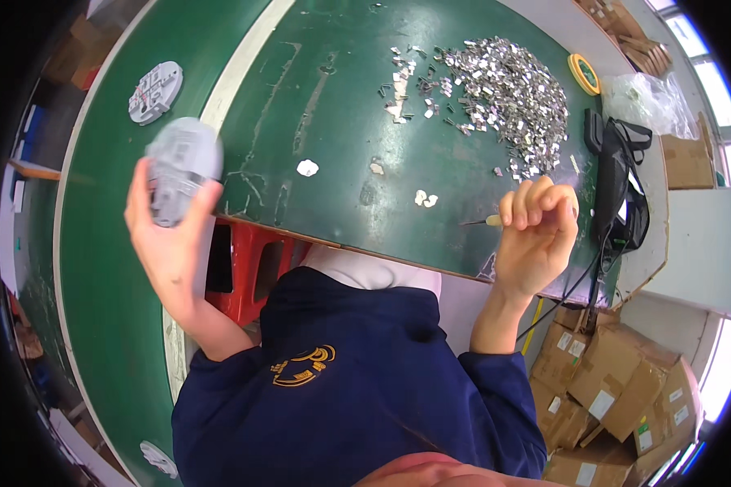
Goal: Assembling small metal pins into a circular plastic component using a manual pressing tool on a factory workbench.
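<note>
My left hand (169,252) grips a grey oval plastic housing (185,154) between thumb and fingers, raised at the seam of the two green tables and slightly blurred. Ribs and recesses show on its face. My right hand (540,235) is closed, its fingers curled round a thin-shafted tool (493,220) with a pale yellow handle; its dark tip points left over the table (333,207). Whether it is a screwdriver cannot be made out. A second grey housing (156,92) with small metal and red parts inside lies on the left table, apart from my left hand.
A big heap of small metal pieces (512,97) covers the far right. Near it are a yellow tape roll (583,75), a clear plastic bag (650,105) and a black bag (625,187) with cables. Small white bits (307,167) dot the table. Cardboard boxes (625,381) stand lower right, a red stool (256,260) below the edge.
</note>
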`<state>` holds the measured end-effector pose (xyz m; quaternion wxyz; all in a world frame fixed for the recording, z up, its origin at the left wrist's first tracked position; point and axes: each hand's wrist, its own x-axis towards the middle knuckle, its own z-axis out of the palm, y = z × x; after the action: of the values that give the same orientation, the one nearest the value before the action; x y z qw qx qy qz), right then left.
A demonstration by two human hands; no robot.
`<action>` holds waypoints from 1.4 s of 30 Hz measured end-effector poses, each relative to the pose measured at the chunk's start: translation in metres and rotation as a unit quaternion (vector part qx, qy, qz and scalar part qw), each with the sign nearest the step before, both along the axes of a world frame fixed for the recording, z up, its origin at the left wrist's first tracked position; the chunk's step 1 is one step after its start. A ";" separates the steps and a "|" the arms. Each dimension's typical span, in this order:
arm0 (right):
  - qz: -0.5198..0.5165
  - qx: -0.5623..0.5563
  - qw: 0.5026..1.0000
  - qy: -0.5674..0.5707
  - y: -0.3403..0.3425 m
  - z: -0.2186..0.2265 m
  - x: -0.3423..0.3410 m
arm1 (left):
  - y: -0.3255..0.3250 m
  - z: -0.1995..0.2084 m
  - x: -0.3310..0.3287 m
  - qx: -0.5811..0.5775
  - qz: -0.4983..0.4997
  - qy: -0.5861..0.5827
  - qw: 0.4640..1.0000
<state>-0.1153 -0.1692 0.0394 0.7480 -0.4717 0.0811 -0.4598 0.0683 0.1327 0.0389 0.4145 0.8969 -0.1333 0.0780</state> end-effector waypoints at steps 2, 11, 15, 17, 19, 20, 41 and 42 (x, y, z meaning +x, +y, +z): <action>0.035 0.011 0.999 -0.009 -0.001 0.001 -0.002 | 0.016 -0.011 0.025 0.070 0.171 -0.079 0.980; 0.075 -0.211 0.927 0.302 -0.025 0.013 -0.004 | -0.038 0.001 0.128 0.230 0.240 -0.052 0.942; -0.036 -0.448 0.772 0.450 -0.055 -0.001 -0.002 | -0.008 -0.001 0.194 0.241 0.217 0.049 0.945; -0.061 -0.502 0.721 0.474 -0.066 -0.007 0.000 | 0.023 -0.011 0.235 0.264 0.179 0.096 0.943; -0.042 -0.504 0.717 0.481 -0.082 -0.006 0.006 | 0.032 -0.017 0.254 0.285 0.146 0.145 0.936; -0.031 -0.505 0.714 0.483 -0.089 -0.006 0.011 | 0.027 -0.020 0.257 0.287 0.141 0.144 0.936; -0.013 -0.519 0.698 0.493 -0.050 -0.023 0.027 | -0.110 0.024 0.006 0.086 -0.460 -0.124 0.875; -0.029 -0.527 0.702 0.478 -0.053 -0.029 0.028 | -0.116 0.022 -0.002 0.090 -0.507 -0.073 0.854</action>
<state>-0.0878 -0.2218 0.0109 0.2249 -0.9427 0.1860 -0.1620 0.0660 0.0168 0.0605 0.3032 0.7299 -0.6060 -0.0899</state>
